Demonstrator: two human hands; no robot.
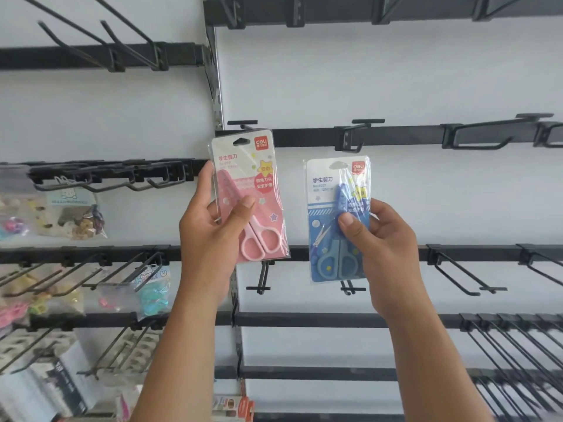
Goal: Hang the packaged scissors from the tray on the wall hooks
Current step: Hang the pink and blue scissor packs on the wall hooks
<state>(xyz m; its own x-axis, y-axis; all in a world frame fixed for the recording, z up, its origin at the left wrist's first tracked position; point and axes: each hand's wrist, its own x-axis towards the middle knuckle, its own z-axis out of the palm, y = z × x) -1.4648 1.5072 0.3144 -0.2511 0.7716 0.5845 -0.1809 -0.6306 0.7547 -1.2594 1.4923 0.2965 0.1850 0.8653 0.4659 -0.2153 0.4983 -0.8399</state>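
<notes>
Head view: my left hand (210,229) pinches the upright pink scissors pack (248,196), its slot seemingly at the hook (247,128); my right hand (384,242) pinches the blue pack (330,208), lower.

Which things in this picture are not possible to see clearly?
Head view only:
- Pink pack: its hang hole overlaps a hook; whether it is threaded cannot be told.
- Blue pack: the right hand covers part of the scissors.
- Small print on both packs: too small.
- The tray: out of frame.
- Bagged items at the left: blurred.
</notes>
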